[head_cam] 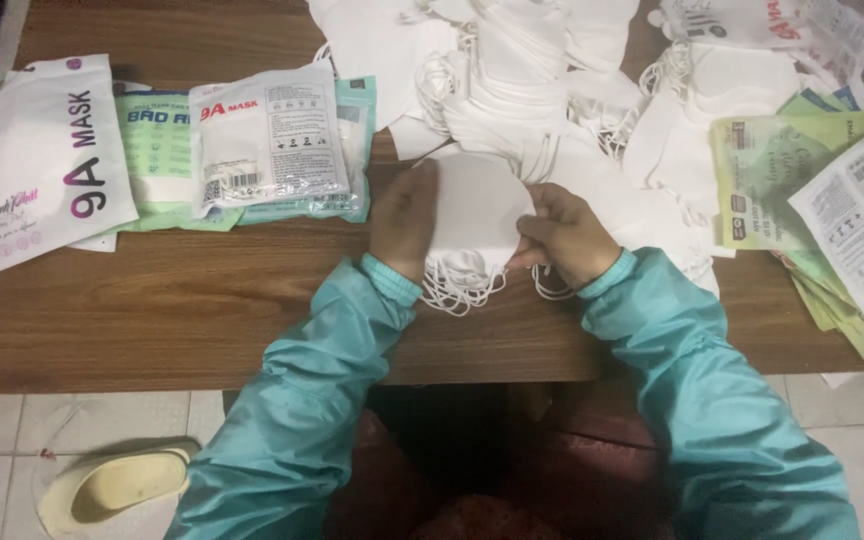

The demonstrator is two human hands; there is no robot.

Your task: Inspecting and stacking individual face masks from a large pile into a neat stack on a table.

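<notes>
Teal sleeves [712, 420] nearest, small stack of white masks [474, 215] gripped between both hands, left hand [404, 220] flat along its edge, right hand [564, 235] pinched closed on it, wooden table [152, 310] beneath.

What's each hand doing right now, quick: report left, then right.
Left hand: closed on the left edge of the stack of white masks.
Right hand: closed, pinching the same stack's right edge.
</notes>
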